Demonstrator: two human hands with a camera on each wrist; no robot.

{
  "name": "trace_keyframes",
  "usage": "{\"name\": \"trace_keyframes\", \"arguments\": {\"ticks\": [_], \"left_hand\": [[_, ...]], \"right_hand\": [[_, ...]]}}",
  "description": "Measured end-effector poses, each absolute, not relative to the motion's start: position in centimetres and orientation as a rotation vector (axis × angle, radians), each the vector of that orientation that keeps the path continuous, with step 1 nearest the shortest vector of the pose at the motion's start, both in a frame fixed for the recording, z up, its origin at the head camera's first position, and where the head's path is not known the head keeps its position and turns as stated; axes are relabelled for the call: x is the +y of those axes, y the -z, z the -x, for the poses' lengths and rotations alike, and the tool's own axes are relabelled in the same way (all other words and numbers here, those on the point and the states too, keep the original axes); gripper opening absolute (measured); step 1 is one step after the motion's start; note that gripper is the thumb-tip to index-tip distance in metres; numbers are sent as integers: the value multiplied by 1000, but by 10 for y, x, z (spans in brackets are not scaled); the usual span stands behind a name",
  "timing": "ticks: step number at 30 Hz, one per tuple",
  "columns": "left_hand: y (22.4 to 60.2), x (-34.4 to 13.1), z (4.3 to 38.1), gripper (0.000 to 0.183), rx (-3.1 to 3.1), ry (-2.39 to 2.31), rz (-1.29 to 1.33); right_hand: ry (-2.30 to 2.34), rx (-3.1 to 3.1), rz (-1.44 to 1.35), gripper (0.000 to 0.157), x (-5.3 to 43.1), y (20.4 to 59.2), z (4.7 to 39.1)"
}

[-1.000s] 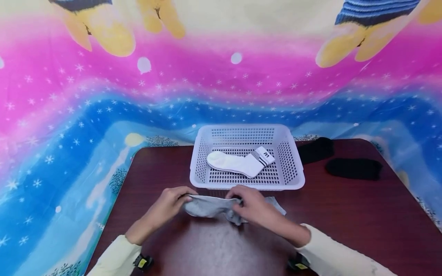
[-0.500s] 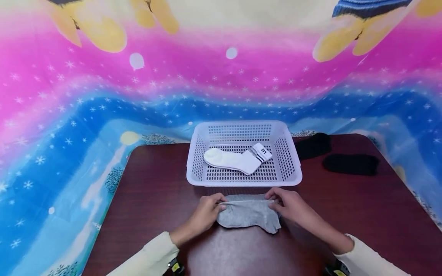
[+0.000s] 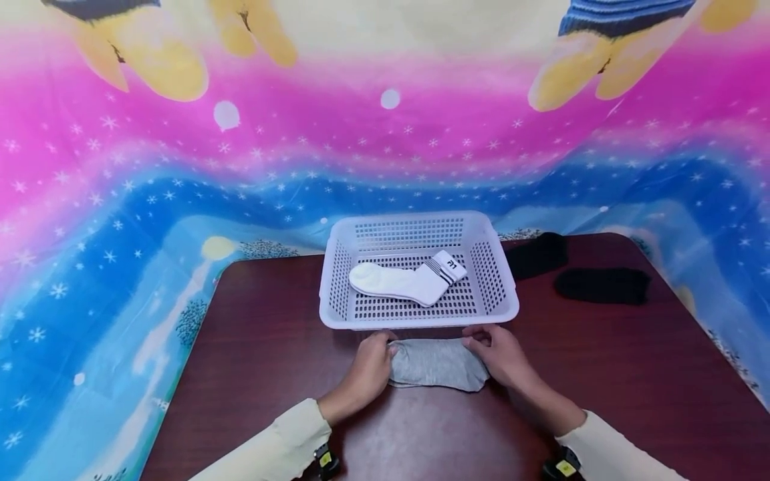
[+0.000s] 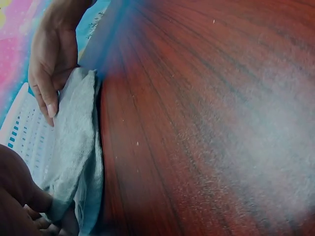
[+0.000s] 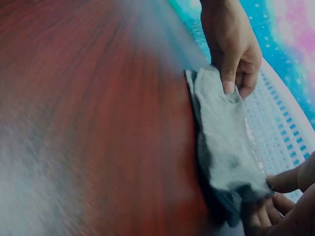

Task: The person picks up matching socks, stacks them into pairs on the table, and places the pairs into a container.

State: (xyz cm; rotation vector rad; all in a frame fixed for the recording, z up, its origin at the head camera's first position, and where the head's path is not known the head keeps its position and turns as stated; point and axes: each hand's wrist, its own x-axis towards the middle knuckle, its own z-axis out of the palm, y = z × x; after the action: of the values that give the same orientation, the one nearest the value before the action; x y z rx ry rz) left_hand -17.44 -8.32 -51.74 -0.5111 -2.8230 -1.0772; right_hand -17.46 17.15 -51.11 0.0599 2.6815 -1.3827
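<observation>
Socks (image 3: 439, 364), grey and layered, lie between left grip (image 3: 369, 366) and right grip (image 3: 499, 353), long axis running side to side. Both grips pinched down to cloth thickness, one at each end; neither is nearer. Basket (image 3: 420, 325) sits just beyond both, counter (image 3: 271, 361) below.

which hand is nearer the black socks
Right. In the head view, the right hand, at the right end of the grey socks, is below-left of the black socks; the left hand grips the opposite end, farther left.

Room nearside of grey socks (image 3: 437, 363); basket (image 3: 421, 323) close beyond, black sock (image 3: 538, 256) perhaps against it.
</observation>
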Motion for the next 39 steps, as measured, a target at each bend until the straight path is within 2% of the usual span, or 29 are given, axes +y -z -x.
{"name": "trace_keyframes", "arguments": {"ticks": [4,9,17,28,34,39], "left_hand": [[517,-85,169,10,-2860,1007,511],[518,-86,166,9,-2872,1008,488],[517,-87,166,9,-2871,1012,458],[524,-87,161,20,-2756,769,542],[522,-82,150,22,-2661,475,629],[517,-75,141,27,-2594,403,876]], "right_hand": [[1453,2631,-153,33,166,514,170],[1344,2669,-55,45,164,514,162],[1276,2757,6,34,172,513,164],[1025,2937,113,40,174,520,161],[482,3238,426,46,161,510,143],[398,3332,738,28,145,498,136]]}}
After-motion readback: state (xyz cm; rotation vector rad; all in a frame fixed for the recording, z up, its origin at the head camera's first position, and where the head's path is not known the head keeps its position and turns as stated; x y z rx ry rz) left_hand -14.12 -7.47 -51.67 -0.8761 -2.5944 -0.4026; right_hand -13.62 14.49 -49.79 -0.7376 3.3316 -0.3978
